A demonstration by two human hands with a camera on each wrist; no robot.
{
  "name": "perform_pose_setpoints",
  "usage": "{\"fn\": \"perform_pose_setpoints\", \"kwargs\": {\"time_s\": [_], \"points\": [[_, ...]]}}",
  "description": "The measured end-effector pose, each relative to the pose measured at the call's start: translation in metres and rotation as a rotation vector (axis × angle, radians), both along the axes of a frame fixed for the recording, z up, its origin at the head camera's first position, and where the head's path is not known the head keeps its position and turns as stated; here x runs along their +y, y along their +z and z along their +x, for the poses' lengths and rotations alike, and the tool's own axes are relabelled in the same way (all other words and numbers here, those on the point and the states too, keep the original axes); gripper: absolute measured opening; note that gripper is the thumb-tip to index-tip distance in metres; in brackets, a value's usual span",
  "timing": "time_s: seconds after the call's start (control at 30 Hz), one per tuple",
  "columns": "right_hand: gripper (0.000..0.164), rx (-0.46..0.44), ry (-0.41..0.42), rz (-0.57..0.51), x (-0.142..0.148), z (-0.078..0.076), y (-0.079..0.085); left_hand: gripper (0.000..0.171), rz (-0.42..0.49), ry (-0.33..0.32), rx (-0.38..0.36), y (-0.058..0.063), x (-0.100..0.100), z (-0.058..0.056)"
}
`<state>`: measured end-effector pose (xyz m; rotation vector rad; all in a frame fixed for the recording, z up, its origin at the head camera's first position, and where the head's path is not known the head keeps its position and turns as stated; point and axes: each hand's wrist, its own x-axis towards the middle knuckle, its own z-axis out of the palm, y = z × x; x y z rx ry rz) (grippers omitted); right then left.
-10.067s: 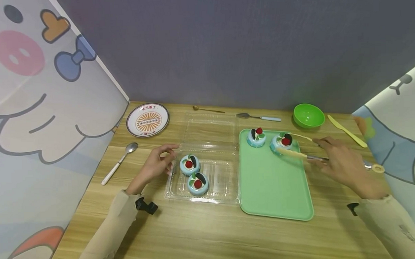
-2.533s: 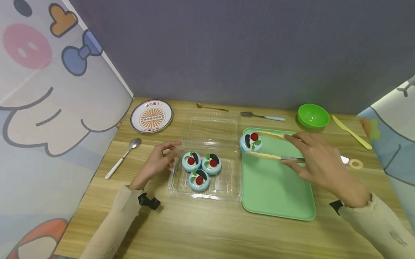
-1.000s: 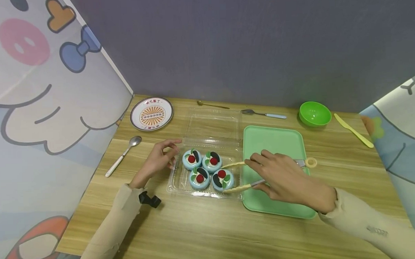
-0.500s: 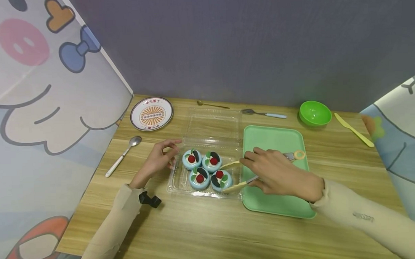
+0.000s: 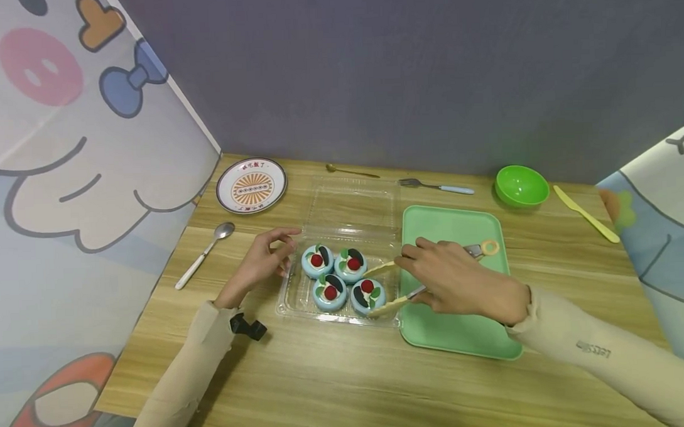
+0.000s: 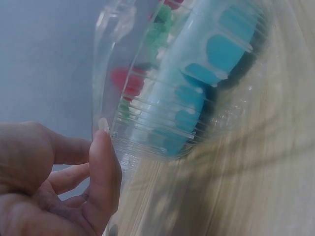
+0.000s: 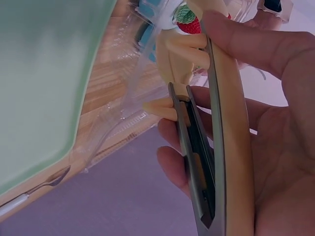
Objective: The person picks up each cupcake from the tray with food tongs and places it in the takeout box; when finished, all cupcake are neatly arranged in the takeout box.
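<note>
My left hand [image 5: 264, 257] pinches the left rim of an open clear plastic container [image 5: 300, 312]; its thumb and fingers meet that rim in the left wrist view. Inside sit several blue toy cakes, each topped with a red berry, green leaf and dark biscuit. My right hand [image 5: 448, 276] grips a pair of food tongs [image 5: 390, 307] with cream-coloured tips and metal arms. Those tips stand spread apart beside the front right cake [image 5: 367, 297], one behind it and one at its front right side. Whether both tips touch the cake cannot be told.
A light green tray [image 5: 459, 335] lies right of the container, under my right hand. Along the back stand a patterned plate [image 5: 252, 185], small brown spoon [image 5: 352, 171], fork [image 5: 437, 186], green bowl [image 5: 522, 186] and yellow knife [image 5: 588, 214]. A white-handled spoon [image 5: 204, 256] lies left.
Over ten seconds, two cakes have gone from the tray into the container, carried by the tongs. Lately the tongs have shifted slightly left and opened wider around the last one. My left hand stays put.
</note>
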<state>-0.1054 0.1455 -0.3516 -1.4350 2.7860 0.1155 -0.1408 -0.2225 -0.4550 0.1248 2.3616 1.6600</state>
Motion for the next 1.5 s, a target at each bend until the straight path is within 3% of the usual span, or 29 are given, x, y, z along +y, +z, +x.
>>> {"fn": "perform_pose_setpoints", "kwargs": {"time_s": [0.57, 1.1, 1.5], "points": [[0.055, 0.023, 0.020, 0.044, -0.006, 0.000, 0.007, 0.037, 0.004, 0.008, -0.009, 0.000, 0.000, -0.001], [0.061, 0.028, -0.007, 0.023, -0.001, 0.005, 0.003, 0.037, 0.008, 0.005, -0.002, -0.002, -0.001, -0.001], [0.065, 0.058, -0.085, -0.021, 0.027, 0.012, 0.021, 0.037, 0.006, -0.001, -0.003, -0.001, -0.002, 0.000]]}}
